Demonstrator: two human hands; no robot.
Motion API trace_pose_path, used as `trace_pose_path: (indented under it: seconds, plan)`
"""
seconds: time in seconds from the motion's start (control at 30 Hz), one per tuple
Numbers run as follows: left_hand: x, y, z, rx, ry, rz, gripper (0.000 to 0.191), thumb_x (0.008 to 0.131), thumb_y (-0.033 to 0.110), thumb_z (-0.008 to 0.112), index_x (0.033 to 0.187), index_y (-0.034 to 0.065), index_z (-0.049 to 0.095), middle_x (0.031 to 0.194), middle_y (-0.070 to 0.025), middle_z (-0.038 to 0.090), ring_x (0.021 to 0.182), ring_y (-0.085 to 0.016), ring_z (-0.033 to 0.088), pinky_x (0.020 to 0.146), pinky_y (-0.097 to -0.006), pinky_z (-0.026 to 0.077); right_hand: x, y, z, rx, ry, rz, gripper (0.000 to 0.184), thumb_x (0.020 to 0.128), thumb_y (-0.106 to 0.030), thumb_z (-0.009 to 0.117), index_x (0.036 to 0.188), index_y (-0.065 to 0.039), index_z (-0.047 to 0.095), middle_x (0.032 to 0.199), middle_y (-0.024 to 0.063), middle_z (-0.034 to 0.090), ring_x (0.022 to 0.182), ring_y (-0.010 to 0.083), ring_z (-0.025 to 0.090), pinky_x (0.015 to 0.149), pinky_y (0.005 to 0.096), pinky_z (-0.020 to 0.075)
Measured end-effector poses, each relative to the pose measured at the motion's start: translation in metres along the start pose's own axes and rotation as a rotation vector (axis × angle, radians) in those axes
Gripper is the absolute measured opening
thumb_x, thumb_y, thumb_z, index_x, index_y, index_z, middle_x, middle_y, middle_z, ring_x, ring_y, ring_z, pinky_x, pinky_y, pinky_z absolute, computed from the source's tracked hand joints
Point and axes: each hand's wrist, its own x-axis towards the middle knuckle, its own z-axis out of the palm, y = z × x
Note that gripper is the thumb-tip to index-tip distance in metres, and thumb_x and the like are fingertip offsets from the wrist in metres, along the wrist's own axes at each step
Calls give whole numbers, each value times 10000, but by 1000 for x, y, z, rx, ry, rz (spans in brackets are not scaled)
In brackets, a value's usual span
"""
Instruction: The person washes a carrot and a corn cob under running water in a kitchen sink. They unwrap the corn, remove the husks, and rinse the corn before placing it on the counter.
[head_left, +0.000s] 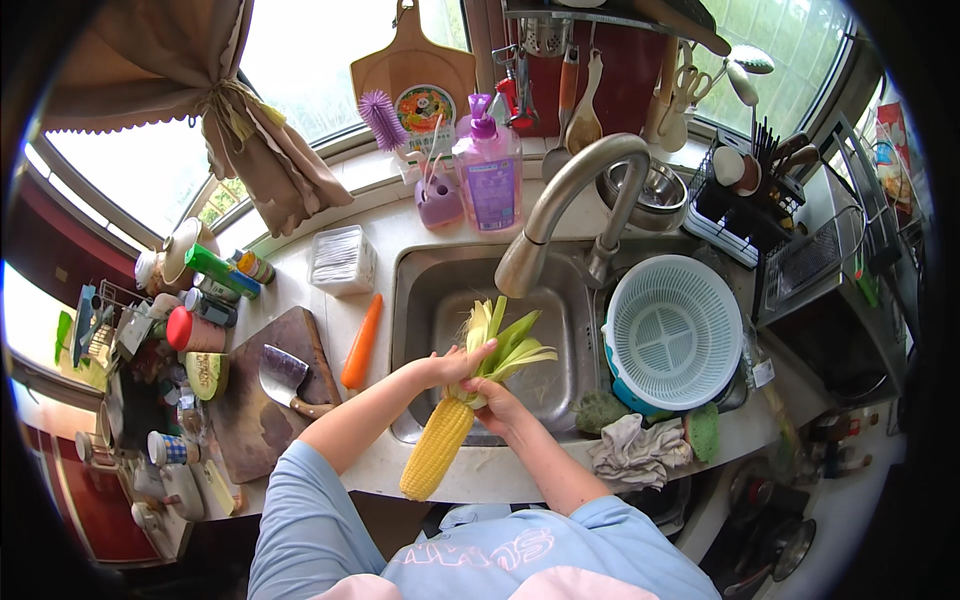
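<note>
An ear of corn (438, 450) with bare yellow kernels slants over the front rim of the steel sink (555, 360). Its pale green husk leaves (513, 346) are peeled back and point toward the faucet. My left hand (454, 366) lies across the husk base, fingers partly spread and the thumb on the leaves. From the right, my right hand (495, 405) grips the ear where husk meets kernels. Some of its fingers are hidden behind the corn. Loose corn silk shows by the husk leaves.
A carrot (364, 341) lies left of the sink, beside a cleaver (285, 379) on a wooden cutting board (240, 435). The faucet (525, 259) arches over the sink. To the right are a white colander (675, 330), a crumpled cloth (637, 452) and a green sponge (703, 433).
</note>
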Motion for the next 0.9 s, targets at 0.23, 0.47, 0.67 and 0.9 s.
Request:
trace_pose_path:
  seconds: [0.23,0.47,0.67,0.9]
  plan:
    - [-4,-7,4,-286,57,-55,1005,725,795,274,1420,87,115,1389,-179,322,1252,-342,343,973,-552,239,8,1,-2,55,223,-146,383,750,-110,581,1112,-31,486,973,84,567,882,201,570,816,335,476]
    - [-33,-30,39,-626,120,132,860,651,408,774,1281,27,330,1062,-117,531,960,-168,526,778,-313,459,24,-16,-5,114,271,-88,353,708,-88,631,1027,15,522,919,80,583,835,178,584,757,306,497]
    - [-32,-38,41,-728,126,71,412,706,256,691,1020,35,543,841,-67,575,750,-142,560,638,-294,463,12,-9,-2,-483,266,121,616,739,-449,674,1196,-80,487,1115,60,546,1033,168,515,864,317,404]
    - [-21,-53,40,-1014,71,-73,334,736,281,656,898,-1,582,702,-104,588,584,-207,580,542,-334,481,-16,-52,4,-927,267,364,779,769,-640,520,1320,-103,397,1278,94,471,1172,235,441,964,384,337]
